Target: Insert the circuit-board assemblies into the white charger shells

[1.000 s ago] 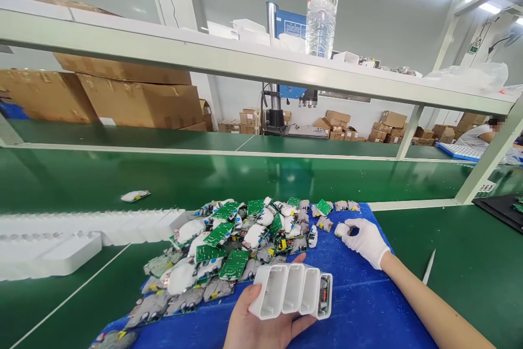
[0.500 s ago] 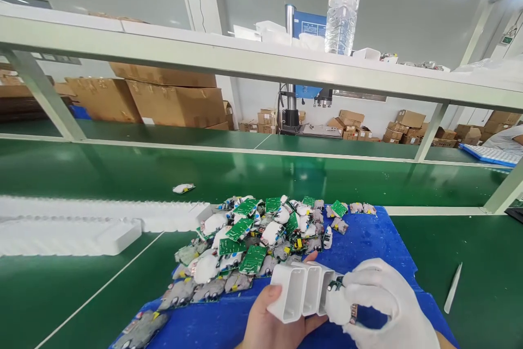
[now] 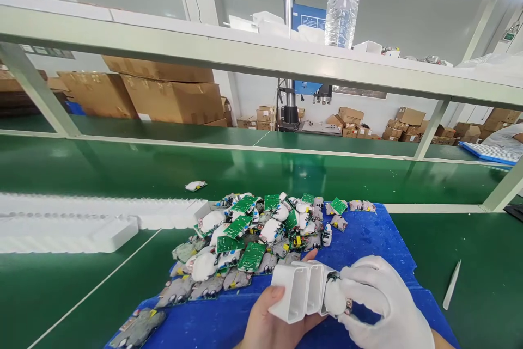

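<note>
There it is, your bare left hand [image 3: 265, 316] wrapped around a short row of white plastic housings [image 3: 290, 292], thumb on the near side, fingers beneath and behind, open mouths facing you. Over comes the detail on the other side: your white-gloved right hand [image 3: 384, 302] has a snug pinch on a circuit board with a white coating [image 3: 335, 299], right at the mouth of the housing on the right end! How far inside it sits, you can't tell; the glove and coating cover it. Just beyond your hands, a heap of circuit boards [image 3: 252, 256], green faces and grey lumps, spreads over the blue mat [image 3: 368, 245]. Out left, white cases [image 3: 171, 214] line the green bench [image 3: 102, 166], a lone board [image 3: 196, 186] lying behind them. Off right, a pointed white tool [image 3: 452, 285] rests beside the mat.
</note>
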A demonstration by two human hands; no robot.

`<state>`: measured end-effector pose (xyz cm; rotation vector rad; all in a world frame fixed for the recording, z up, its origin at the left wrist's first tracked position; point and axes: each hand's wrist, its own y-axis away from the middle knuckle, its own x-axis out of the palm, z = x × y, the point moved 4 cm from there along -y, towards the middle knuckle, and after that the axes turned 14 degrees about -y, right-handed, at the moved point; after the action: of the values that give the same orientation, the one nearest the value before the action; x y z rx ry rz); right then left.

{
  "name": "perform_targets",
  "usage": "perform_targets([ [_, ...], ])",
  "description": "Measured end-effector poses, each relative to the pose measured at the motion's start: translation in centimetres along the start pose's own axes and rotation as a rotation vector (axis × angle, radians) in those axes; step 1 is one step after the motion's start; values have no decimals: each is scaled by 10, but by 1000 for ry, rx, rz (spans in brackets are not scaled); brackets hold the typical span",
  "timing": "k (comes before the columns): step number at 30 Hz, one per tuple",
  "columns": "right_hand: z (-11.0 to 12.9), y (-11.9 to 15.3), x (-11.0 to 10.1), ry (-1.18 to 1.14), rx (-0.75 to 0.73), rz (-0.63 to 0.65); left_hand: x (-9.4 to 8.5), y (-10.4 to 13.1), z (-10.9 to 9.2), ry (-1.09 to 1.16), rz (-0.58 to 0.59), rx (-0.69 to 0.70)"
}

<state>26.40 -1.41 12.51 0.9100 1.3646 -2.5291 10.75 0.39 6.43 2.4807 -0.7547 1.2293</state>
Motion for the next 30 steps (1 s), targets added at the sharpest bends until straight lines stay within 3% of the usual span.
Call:
perform_targets([
  [10,2,-2,6,82,-53,65,4,0,2,2,-55,-40],
  [16,16,-16,-1,188,-166,50,5,0,2,-20,-49,-49],
  [21,19,-21,2,279,-101,132,-4,-4,7,43,-43,-66],
  [24,21,-20,1,296,-151,169,-4,-3,8,54,-20,-69],
  [27,14,-15,-3,193,-143,208,2,-1,6,48,7,-65],
  [30,-1,-7,-5,-66,-72,174,9,2,3,65,69,-46],
])
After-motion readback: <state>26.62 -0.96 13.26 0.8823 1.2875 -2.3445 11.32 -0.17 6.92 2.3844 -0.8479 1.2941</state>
